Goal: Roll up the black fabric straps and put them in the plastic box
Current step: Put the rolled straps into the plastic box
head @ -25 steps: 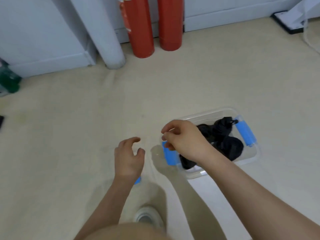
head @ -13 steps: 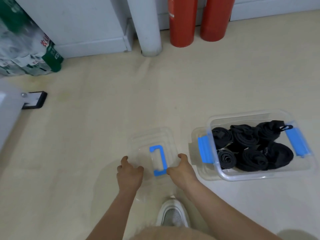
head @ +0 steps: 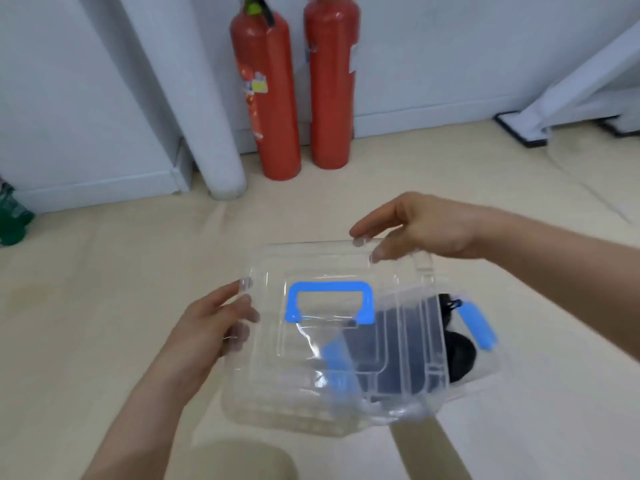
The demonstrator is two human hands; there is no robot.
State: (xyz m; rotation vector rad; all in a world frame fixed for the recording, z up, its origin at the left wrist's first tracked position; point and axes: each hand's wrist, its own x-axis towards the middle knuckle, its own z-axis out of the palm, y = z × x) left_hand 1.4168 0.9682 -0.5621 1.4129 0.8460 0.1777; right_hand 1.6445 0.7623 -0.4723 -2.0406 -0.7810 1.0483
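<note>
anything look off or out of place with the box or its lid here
Nothing is spilled or broken. The clear lid, held by the left hand and right hand, is offset to the left of the plastic box, not seated, leaving black straps at its right end uncovered.

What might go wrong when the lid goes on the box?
The left hand and right hand pinch the clear lid only at its edges, so it might slip. It hangs partly left of the box, so it may land crooked. A black strap sticks up by the blue latch and might get caught under the rim.
</note>
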